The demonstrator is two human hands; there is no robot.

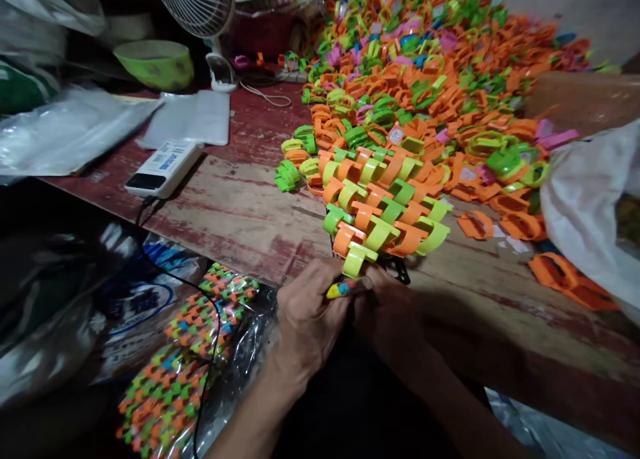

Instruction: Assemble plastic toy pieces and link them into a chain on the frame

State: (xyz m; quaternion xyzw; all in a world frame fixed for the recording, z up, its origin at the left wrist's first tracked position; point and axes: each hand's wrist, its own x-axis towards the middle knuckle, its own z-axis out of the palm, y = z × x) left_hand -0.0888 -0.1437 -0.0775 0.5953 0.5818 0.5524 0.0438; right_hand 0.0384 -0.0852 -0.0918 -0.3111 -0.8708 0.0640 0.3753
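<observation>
My left hand [310, 302] and my right hand [393, 306] are close together at the table's near edge, fingers curled inward. Between them shows a small yellow piece with a blue and red print [345, 287], pinched by my left hand and touched by my right. Most fingertips are hidden. Just beyond stands a set of curved plastic bands [383, 206] in orange, yellow and green, lined up in slanting rows. A black edge with holes [399, 270] pokes out beneath it, beside my right hand.
A large heap of loose plastic bands [440, 79] covers the back right. At left are a white power bank [165, 169] with a black cable, clear plastic sleeves [193, 119], a green bowl [157, 66] and a fan [197, 6]. Bagged bands [170, 386] lie below the table edge.
</observation>
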